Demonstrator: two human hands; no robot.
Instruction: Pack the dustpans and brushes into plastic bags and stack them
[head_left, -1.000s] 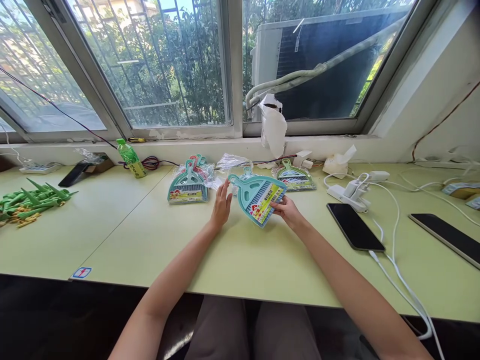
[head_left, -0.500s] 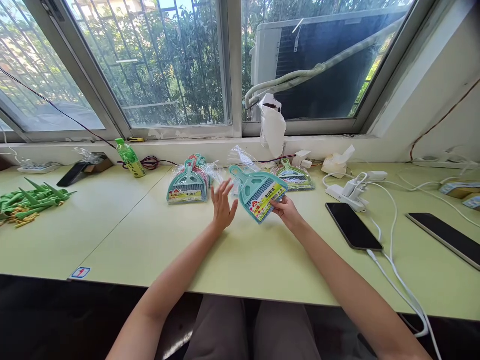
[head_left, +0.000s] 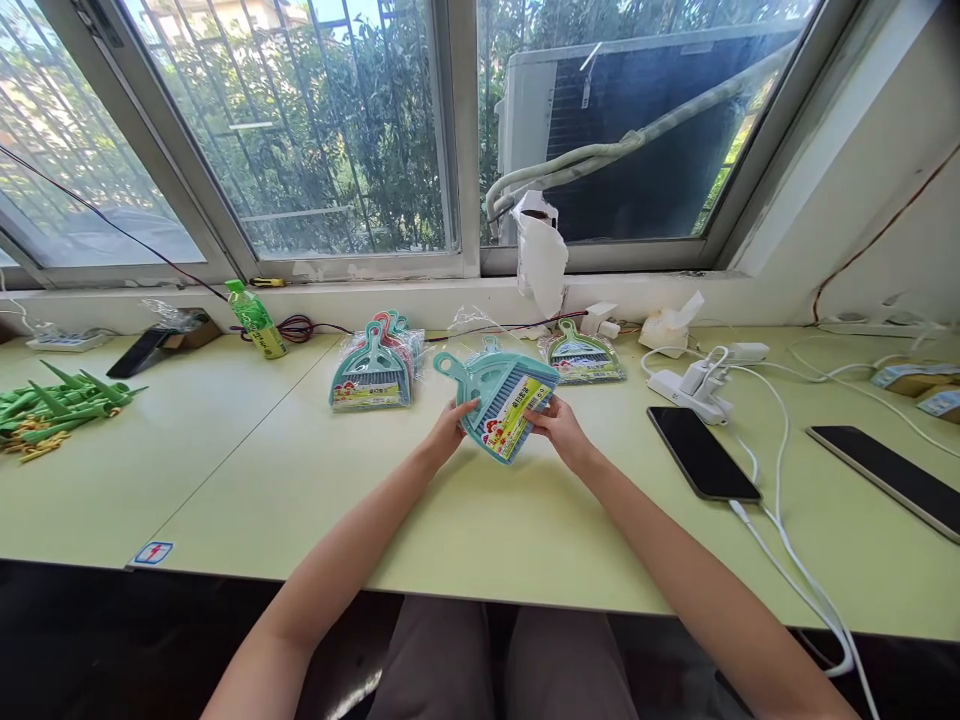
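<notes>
Above the table I hold a teal dustpan and brush set [head_left: 495, 392], tilted, with a yellow label across its bristles. My left hand [head_left: 448, 428] grips its left edge, thumb on the front. At the lower right side, my right hand [head_left: 562, 430] is closed on it with the thumb over the label. To the left stands a stack of bagged dustpan sets [head_left: 371, 375], teal in front and pink behind. Another bagged set, green [head_left: 583, 352], lies to the right near the wall. Clear plastic wrap shows behind the held set.
On the right are a black phone [head_left: 703, 452] on a white cable, a power strip [head_left: 688, 395] with chargers, and a second dark device [head_left: 892, 475]. A green bottle [head_left: 256, 322] stands at the back left. Green and yellow pieces [head_left: 64, 408] are piled far left.
My left hand has gone from open beside the dustpan set to gripping its left edge. The set has moved slightly left and down, with my right hand still on it.
</notes>
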